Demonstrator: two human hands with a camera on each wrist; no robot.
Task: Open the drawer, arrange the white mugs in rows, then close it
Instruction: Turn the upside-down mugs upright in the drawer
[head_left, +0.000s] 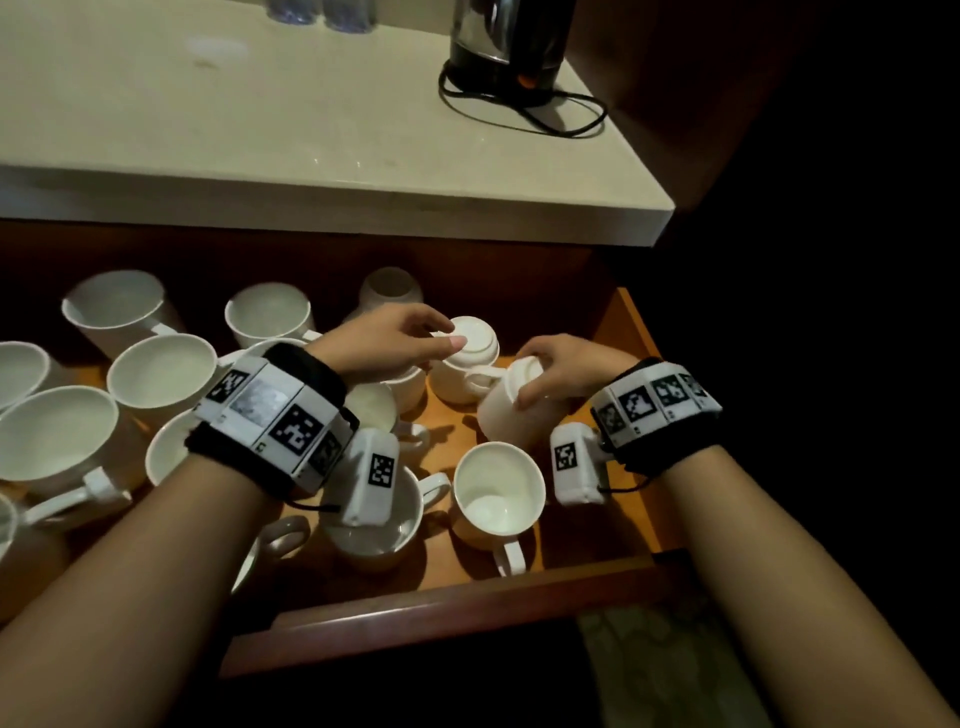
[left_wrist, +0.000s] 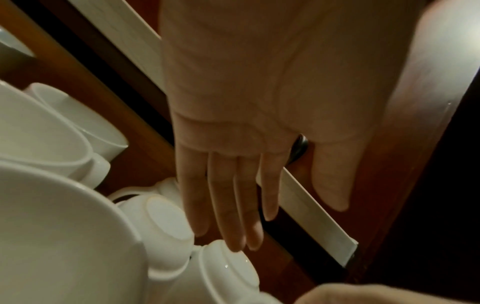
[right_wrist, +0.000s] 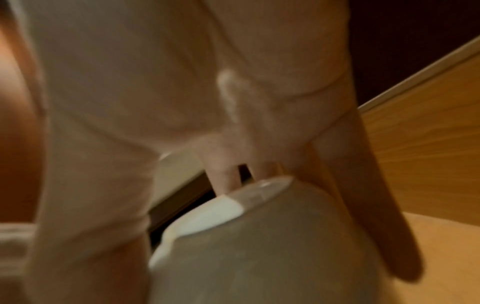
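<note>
The wooden drawer stands pulled out, holding several white mugs, most upright with rims up. My left hand reaches over the back right part, its straight fingers spread above the base of an upside-down mug; I cannot tell whether they touch it. Another upside-down mug lies just beside it. My right hand grips a tilted, base-up mug from above, fingers curled round its base, right next to the first mug's handle.
A pale countertop overhangs the drawer's back, carrying a black kettle with a looped cord. An upright mug stands near the front right. Bare drawer floor shows along the right wall.
</note>
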